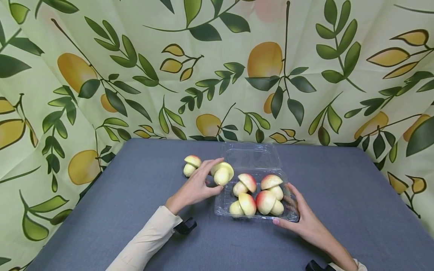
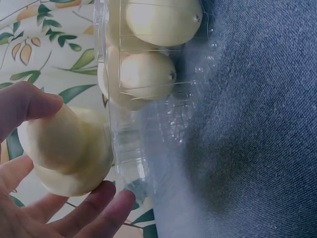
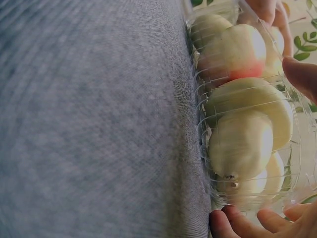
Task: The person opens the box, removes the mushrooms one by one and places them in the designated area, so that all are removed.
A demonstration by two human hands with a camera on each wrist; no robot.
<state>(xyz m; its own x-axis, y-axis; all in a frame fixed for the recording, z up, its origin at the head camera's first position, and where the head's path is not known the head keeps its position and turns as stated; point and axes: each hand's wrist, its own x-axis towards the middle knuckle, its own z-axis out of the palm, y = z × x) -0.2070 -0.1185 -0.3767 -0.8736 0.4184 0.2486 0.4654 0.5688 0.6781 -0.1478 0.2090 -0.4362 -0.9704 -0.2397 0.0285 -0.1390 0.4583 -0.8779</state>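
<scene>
My left hand [image 1: 200, 184] pinches a cream mushroom-shaped piece [image 1: 222, 176] between thumb and fingers, above the left back part of a clear plastic clamshell box [image 1: 219, 210]. In the left wrist view this mushroom [image 2: 54, 141] is beside the box wall, stem toward the camera. Several mushrooms with red-tinted caps, one of them at the front right [image 1: 265, 202], lie on their sides in the box. My right hand [image 1: 305, 218] holds the box's right end, thumb at the front corner and fingers along the side wall.
Another mushroom [image 1: 192, 165] sits on the blue-grey cloth-covered table [image 1: 129, 210], left of the box and partly behind my left hand. The box's transparent lid [image 1: 251, 156] lies folded back toward the leaf-and-fruit patterned curtain [image 1: 217, 90].
</scene>
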